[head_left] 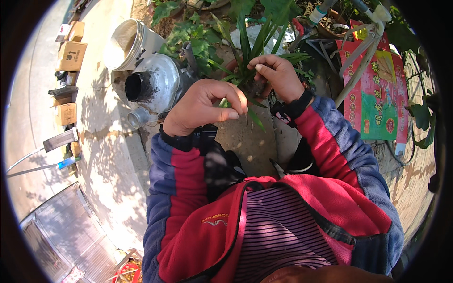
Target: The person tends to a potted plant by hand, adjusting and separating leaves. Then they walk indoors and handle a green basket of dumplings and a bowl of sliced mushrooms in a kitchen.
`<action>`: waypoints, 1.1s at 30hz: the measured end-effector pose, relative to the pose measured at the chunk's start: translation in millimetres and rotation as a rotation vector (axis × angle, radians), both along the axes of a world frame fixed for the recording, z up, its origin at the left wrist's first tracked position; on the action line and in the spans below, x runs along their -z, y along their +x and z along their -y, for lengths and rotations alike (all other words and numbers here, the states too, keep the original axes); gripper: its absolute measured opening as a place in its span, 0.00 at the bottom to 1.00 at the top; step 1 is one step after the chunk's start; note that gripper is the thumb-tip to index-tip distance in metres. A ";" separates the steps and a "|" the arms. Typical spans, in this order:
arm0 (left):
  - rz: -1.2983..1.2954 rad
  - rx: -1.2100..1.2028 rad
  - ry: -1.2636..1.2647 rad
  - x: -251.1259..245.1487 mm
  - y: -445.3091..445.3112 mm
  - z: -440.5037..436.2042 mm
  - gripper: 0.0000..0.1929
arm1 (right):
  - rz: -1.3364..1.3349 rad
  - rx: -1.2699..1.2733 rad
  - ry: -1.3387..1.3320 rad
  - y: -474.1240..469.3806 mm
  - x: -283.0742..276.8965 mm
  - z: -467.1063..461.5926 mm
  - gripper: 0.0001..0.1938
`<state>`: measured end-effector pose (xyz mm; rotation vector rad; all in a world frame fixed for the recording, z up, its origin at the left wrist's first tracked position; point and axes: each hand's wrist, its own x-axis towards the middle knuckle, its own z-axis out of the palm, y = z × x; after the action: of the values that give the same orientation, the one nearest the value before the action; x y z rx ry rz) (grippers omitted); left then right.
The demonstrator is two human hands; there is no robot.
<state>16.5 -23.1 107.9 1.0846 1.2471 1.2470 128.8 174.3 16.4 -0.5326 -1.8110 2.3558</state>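
Observation:
My left hand (208, 104) is in front of a plant with long strap-like leaves (245, 42). Its thumb and fingers curl towards each other, and whether something thin lies between them is unclear. My right hand (282, 76) is at the base of the leaves, with thumb and forefinger nearly together and the other fingers partly hidden behind the plant. A reddish-brown pot (230, 67) shows partly behind the leaves. One loose green leaf tip (256, 120) hangs below my hands. On the paving near my shoe, a pointed metal tool (277, 167) is partly covered by my jacket.
On the left stand a dented metal stove-like vessel (161, 79) with a blackened opening and a whitish bucket (136, 44). A red and green printed sack (377, 92) lies at right behind a pale pole (361, 67). Cardboard boxes (70, 56) line the far-left ledge.

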 end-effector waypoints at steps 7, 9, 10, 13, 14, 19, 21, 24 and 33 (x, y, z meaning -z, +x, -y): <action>0.135 -0.170 0.087 6.1 -4.8 5.9 0.09 | -0.090 0.130 -0.028 4.1 -11.0 -12.3 0.08; 0.110 -0.384 0.034 10.2 1.5 7.7 0.11 | -0.109 0.165 -0.014 5.7 -13.9 -17.0 0.08; 0.095 -0.376 0.030 11.5 -2.7 6.7 0.13 | -0.122 0.177 0.017 6.7 -15.5 -19.6 0.08; 0.093 -0.499 -0.075 20.6 -6.5 3.9 0.11 | -0.120 0.239 0.013 8.4 -18.8 -26.8 0.08; 0.056 -0.515 -0.109 23.7 -9.0 3.3 0.11 | -0.138 0.246 0.005 9.1 -19.4 -29.8 0.08; -0.065 -0.530 -0.290 44.2 -14.1 -0.8 0.10 | -0.239 0.306 0.020 12.1 -19.2 -50.3 0.09; -0.136 -0.526 -0.344 52.9 -16.1 -3.6 0.10 | -0.279 0.341 0.028 14.3 -17.8 -61.0 0.09; -0.273 -0.539 -0.366 64.6 -19.2 -7.4 0.12 | -0.286 0.388 0.012 17.1 -14.2 -75.9 0.09; -0.467 -0.598 -0.341 102.3 -18.2 -23.7 0.18 | -0.244 0.467 -0.037 20.4 0.4 -92.4 0.09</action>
<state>-1.7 0.6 5.7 0.7929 2.1686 1.1680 149.2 266.7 16.1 -0.5689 -1.3640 2.0357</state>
